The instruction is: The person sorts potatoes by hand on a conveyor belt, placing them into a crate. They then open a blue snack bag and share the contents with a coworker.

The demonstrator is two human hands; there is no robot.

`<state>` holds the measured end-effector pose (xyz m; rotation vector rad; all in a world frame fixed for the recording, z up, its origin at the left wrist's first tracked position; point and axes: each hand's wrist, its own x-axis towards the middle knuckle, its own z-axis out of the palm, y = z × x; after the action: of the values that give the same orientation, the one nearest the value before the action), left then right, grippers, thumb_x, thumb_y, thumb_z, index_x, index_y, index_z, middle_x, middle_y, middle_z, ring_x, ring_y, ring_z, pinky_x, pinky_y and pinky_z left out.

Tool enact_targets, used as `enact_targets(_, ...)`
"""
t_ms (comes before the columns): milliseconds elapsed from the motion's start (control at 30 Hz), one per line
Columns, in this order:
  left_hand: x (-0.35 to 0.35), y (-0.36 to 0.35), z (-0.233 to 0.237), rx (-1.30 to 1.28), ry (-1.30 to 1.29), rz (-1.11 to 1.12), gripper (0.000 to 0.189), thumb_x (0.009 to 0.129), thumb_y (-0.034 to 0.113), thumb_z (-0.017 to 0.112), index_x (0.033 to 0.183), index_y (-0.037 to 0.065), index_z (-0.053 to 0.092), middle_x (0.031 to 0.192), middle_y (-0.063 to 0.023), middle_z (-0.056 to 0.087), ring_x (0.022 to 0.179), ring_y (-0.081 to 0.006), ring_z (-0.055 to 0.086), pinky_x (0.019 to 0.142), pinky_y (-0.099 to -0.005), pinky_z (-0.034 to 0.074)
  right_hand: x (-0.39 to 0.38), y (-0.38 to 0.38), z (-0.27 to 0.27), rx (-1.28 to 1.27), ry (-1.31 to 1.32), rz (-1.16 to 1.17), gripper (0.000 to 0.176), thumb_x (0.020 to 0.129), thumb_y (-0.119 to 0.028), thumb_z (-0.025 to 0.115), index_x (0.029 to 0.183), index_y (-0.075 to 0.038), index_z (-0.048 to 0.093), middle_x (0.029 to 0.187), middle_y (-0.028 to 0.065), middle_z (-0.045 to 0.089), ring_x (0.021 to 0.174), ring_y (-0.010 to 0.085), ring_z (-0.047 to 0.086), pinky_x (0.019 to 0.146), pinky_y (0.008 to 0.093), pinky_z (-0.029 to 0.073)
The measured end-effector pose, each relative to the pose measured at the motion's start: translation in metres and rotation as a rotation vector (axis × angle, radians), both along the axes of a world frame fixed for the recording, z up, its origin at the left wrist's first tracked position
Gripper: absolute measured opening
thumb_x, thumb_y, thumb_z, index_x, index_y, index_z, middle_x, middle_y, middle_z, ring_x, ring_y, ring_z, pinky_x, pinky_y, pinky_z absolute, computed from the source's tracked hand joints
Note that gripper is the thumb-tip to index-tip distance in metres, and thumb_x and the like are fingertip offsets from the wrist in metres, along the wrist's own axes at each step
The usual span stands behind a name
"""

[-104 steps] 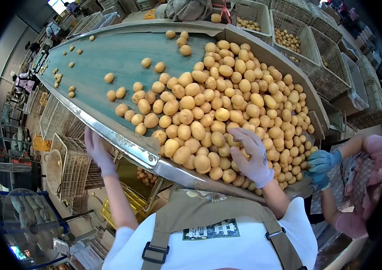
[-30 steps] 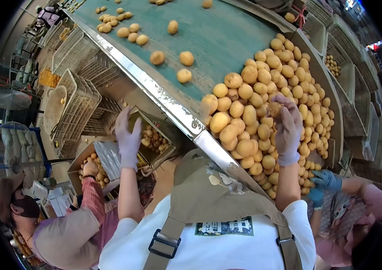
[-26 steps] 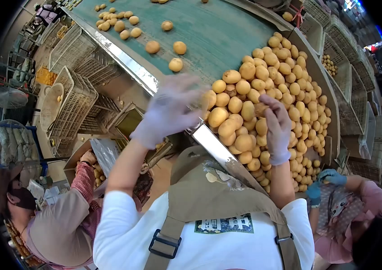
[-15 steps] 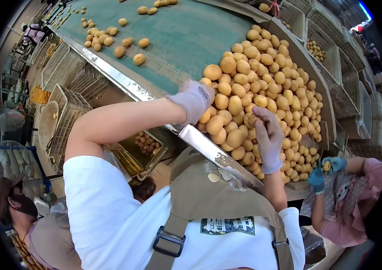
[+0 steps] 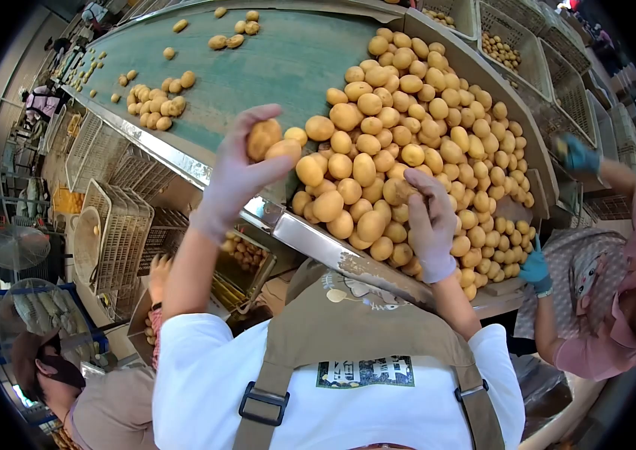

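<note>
My left hand [image 5: 239, 172], in a pale glove, is curled around two potatoes [image 5: 264, 139] over the near side of the green conveyor belt [image 5: 295, 60]. Its thumb presses against the lower one. At the front of a large potato pile [image 5: 423, 135], my right hand [image 5: 432, 221], gloved the same way, closes its fingers on a brownish potato [image 5: 405, 190]. Part of that potato is hidden behind the fingers.
A metal edge [image 5: 348, 255] runs between my body and the belt. Crates [image 5: 520, 52] line the far right; a crate with potatoes [image 5: 243, 255] stands below on the left. Co-workers flank me; one's blue-gloved hand [image 5: 537, 270] touches the pile's right end.
My left hand has moved left from the pile's edge and now holds two potatoes. The right hand still grips its potato. The co-worker's hands at right have moved apart.
</note>
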<state>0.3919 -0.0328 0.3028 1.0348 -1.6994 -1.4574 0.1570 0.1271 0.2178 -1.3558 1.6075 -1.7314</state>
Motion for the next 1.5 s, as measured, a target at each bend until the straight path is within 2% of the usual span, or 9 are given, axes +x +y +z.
enact_targets(100,0.001,0.044,-0.030,0.697,0.967,-0.079,0.058,0.095,0.027,0.064,0.148,0.013,0.044,0.133,-0.0114,0.058,0.118,-0.0267,0.062,0.086,-0.0381,0.058,0.033,-0.015,0.028,-0.218,0.144,0.058,0.032,0.089,0.003,0.061,0.122,0.002,0.063,0.124,0.0183,0.063,0.115,0.0314,0.061,0.102,0.0394,0.048)
enact_targets(200,-0.013,0.083,-0.056,1.187,1.264,-0.114,0.049,0.102,0.044,0.049,0.144,0.020,0.049,0.134,-0.0053,0.058,0.126,-0.0256,0.055,0.108,-0.0438,0.045,0.065,-0.038,0.047,-0.355,0.575,0.322,0.036,0.077,-0.012,0.071,0.112,-0.003,0.066,0.112,0.0122,0.065,0.107,0.0315,0.063,0.088,0.0394,0.049)
enact_targets(433,-0.008,0.104,-0.049,1.204,1.529,-0.146,0.058,0.095,0.051,0.057,0.146,0.023,0.050,0.147,-0.0088,0.047,0.134,-0.0239,0.046,0.106,-0.0387,0.045,0.024,-0.068,0.044,-0.343,0.511,0.236,0.036,0.083,-0.019,0.068,0.117,-0.008,0.067,0.108,0.0109,0.066,0.094,0.0326,0.066,0.080,0.0436,0.051)
enact_targets(600,-0.013,0.112,-0.034,1.272,1.450,0.041,0.058,0.093,0.046,0.061,0.144,0.021,0.052,0.141,-0.0102,0.048,0.108,-0.0179,0.054,0.069,-0.0247,0.048,0.000,-0.099,0.017,0.629,0.941,0.077,0.030,0.093,-0.027,0.057,0.119,-0.014,0.065,0.111,0.0203,0.064,0.089,0.0368,0.069,0.079,0.0465,0.054)
enact_targets(933,0.004,0.112,-0.062,0.724,0.939,0.076,0.062,0.096,0.034,0.062,0.147,0.008,0.038,0.149,-0.0142,0.045,0.140,-0.0295,0.042,0.115,-0.0437,0.034,0.004,-0.073,-0.002,0.055,-0.025,0.046,0.035,0.081,-0.026,0.078,0.104,-0.004,0.065,0.080,0.0032,0.061,0.069,0.0124,0.056,0.064,0.0275,0.050)
enact_targets(1133,0.021,0.109,-0.083,-0.313,0.189,0.153,0.073,0.092,0.014,0.072,0.147,0.003,0.026,0.146,-0.0155,0.049,0.136,-0.0287,0.047,0.111,-0.0447,0.041,0.048,-0.032,0.034,-0.192,0.382,0.478,0.043,0.084,-0.028,0.075,0.121,-0.008,0.065,0.108,0.0141,0.066,0.098,0.0326,0.064,0.084,0.0419,0.050)
enact_targets(1200,0.060,0.094,-0.078,0.988,1.625,-0.062,0.056,0.094,0.023,0.067,0.144,0.013,0.043,0.139,-0.0071,0.052,0.132,-0.0238,0.048,0.097,-0.0454,0.051,0.034,-0.025,0.027,-0.197,0.293,0.393,0.045,0.086,-0.022,0.073,0.127,-0.007,0.064,0.115,0.0138,0.068,0.103,0.0323,0.065,0.090,0.0412,0.050)
enact_targets(1233,0.078,0.094,-0.082,0.949,1.672,-0.043,0.053,0.094,0.028,0.065,0.143,0.016,0.047,0.137,-0.0055,0.052,0.131,-0.0241,0.047,0.094,-0.0460,0.052,0.018,-0.021,0.020,-0.153,0.348,0.320,0.042,0.085,-0.019,0.073,0.125,-0.006,0.065,0.114,0.0139,0.068,0.103,0.0323,0.065,0.090,0.0415,0.051)
enact_targets(1500,0.295,0.076,-0.228,0.712,0.412,0.819,0.077,0.091,0.049,0.065,0.153,0.015,0.035,0.151,-0.0096,0.042,0.136,-0.0326,0.044,0.103,-0.0512,0.047,-0.161,-0.008,-0.024,0.114,0.600,-0.337,0.027,0.089,-0.014,0.068,0.115,-0.005,0.067,0.097,0.0142,0.070,0.079,0.0292,0.069,0.073,0.0381,0.056)
